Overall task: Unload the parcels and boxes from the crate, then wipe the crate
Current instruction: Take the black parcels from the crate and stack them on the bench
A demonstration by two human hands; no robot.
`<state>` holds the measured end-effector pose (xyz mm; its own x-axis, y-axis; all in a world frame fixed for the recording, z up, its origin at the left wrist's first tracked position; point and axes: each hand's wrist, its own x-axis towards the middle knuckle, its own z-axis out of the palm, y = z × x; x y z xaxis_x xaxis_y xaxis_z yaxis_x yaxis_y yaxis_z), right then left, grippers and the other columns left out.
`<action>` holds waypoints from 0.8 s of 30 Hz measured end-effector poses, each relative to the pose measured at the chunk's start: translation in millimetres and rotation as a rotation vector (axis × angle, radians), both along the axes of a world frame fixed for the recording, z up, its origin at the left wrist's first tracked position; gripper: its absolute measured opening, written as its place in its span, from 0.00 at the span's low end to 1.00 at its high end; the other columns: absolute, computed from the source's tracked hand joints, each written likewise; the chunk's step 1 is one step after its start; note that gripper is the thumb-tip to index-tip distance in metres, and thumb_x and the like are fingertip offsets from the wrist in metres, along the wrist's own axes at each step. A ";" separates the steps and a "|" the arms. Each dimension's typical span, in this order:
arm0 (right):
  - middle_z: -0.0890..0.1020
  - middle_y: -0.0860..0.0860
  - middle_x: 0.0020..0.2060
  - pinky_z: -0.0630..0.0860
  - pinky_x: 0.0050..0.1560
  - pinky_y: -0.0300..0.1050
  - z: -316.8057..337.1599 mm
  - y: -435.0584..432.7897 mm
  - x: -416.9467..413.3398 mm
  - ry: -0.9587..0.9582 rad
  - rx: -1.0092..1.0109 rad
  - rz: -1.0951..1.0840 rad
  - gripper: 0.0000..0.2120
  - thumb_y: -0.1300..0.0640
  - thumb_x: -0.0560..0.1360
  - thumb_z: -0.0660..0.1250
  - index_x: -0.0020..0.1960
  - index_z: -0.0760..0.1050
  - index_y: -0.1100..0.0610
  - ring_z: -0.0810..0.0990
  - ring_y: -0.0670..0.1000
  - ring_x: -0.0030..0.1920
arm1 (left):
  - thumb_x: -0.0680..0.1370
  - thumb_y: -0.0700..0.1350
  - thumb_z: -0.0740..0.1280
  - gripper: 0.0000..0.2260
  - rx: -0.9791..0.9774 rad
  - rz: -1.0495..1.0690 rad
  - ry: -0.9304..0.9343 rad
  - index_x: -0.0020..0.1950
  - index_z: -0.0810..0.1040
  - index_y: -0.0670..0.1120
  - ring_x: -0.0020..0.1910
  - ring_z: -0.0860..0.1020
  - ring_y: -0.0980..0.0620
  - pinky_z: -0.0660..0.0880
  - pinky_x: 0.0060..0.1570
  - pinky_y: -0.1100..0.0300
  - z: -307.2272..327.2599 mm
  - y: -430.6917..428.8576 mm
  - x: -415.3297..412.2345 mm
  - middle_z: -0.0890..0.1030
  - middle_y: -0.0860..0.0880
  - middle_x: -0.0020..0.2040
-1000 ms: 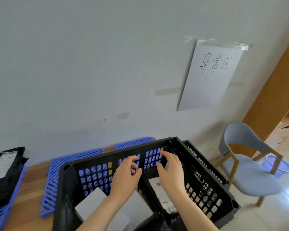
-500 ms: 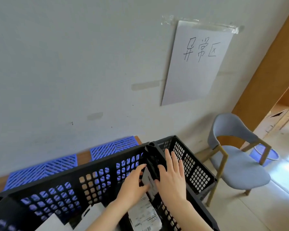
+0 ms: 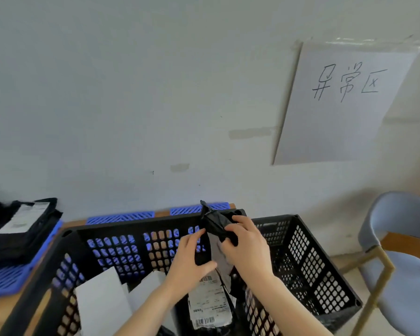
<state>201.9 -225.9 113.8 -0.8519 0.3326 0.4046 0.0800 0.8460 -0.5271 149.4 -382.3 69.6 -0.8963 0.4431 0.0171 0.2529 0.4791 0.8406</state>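
Observation:
A black perforated crate (image 3: 121, 230) fills the lower middle of the head view. A black plastic parcel (image 3: 216, 224) with a white shipping label stands upright in it, its top above the rim. My left hand (image 3: 189, 263) grips the parcel's left side. My right hand (image 3: 246, 248) clutches its crumpled black top from the right. Two white boxes (image 3: 102, 301) lean inside the crate to the left of my arms.
Blue slatted mats (image 3: 7, 277) lie on a wooden table (image 3: 0, 314) by the wall, with black labelled parcels (image 3: 17, 229) stacked at the left. A grey chair (image 3: 407, 267) stands close on the right. A handwritten paper sign (image 3: 344, 103) is taped to the wall.
Both hands have closed on the black parcel and lifted its top above the crate rim. The camera has swung left, so the stacked parcels show again.

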 end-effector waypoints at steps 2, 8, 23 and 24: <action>0.74 0.40 0.61 0.70 0.45 0.31 20.0 2.6 1.6 0.035 -0.106 0.083 0.13 0.56 0.72 0.69 0.55 0.82 0.52 0.77 0.43 0.54 | 0.70 0.51 0.77 0.37 0.051 0.060 0.036 0.72 0.59 0.64 0.68 0.64 0.60 0.67 0.69 0.57 10.0 -5.3 5.3 0.61 0.59 0.69; 0.75 0.38 0.56 0.69 0.46 0.22 82.6 -2.4 -5.6 0.098 -0.385 0.299 0.11 0.60 0.70 0.72 0.48 0.83 0.48 0.74 0.30 0.51 | 0.67 0.54 0.79 0.41 0.139 0.217 0.181 0.73 0.59 0.64 0.68 0.64 0.61 0.65 0.68 0.58 53.1 -41.0 4.7 0.64 0.60 0.70; 0.75 0.51 0.53 0.79 0.52 0.52 110.6 -189.8 -66.3 0.123 -1.143 0.304 0.29 0.51 0.67 0.78 0.60 0.65 0.52 0.79 0.52 0.52 | 0.61 0.60 0.79 0.40 0.269 0.404 0.211 0.69 0.63 0.70 0.63 0.74 0.59 0.77 0.60 0.51 103.1 -236.2 14.4 0.72 0.63 0.65; 0.75 0.50 0.53 0.79 0.51 0.50 111.1 -211.0 -69.0 0.111 -1.149 0.323 0.28 0.51 0.68 0.77 0.61 0.65 0.52 0.78 0.51 0.53 | 0.61 0.59 0.79 0.41 0.266 0.435 0.228 0.70 0.63 0.68 0.63 0.74 0.60 0.77 0.60 0.52 102.9 -254.3 13.3 0.72 0.63 0.65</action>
<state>132.9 -436.9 224.8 -0.9417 0.3250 0.0876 -0.1431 -0.1511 -0.9781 162.6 -636.6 172.5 -0.9561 -0.0129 0.2928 0.2690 0.3586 0.8939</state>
